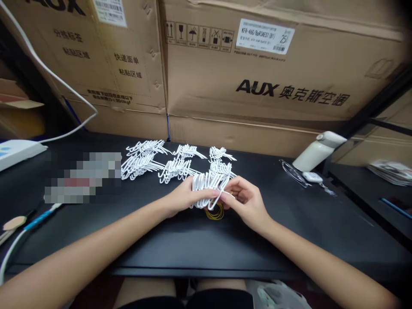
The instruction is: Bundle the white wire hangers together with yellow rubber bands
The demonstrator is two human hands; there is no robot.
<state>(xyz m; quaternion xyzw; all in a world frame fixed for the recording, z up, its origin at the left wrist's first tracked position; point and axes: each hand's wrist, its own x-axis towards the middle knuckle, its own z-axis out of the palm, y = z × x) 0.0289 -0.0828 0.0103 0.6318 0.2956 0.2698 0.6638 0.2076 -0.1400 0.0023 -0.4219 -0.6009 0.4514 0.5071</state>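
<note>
I watch the left hand [182, 196] closed around a bunch of small white hangers [203, 182], thumb across the front, while the right hand [249, 206] pinches the bunch's other end between thumb and fingers, its palm partly open. The bunch sits between both hands, above the black tabletop [180, 249] near its front edge. Yellow loops [214, 213] show just beneath; I can't tell whether fingers hold them. If the left thumb eases, I judge the hangers could fan out or slip. Their hooks might snag the loops, and a forward nudge could disturb the hanger pile [220, 168] just behind.
</note>
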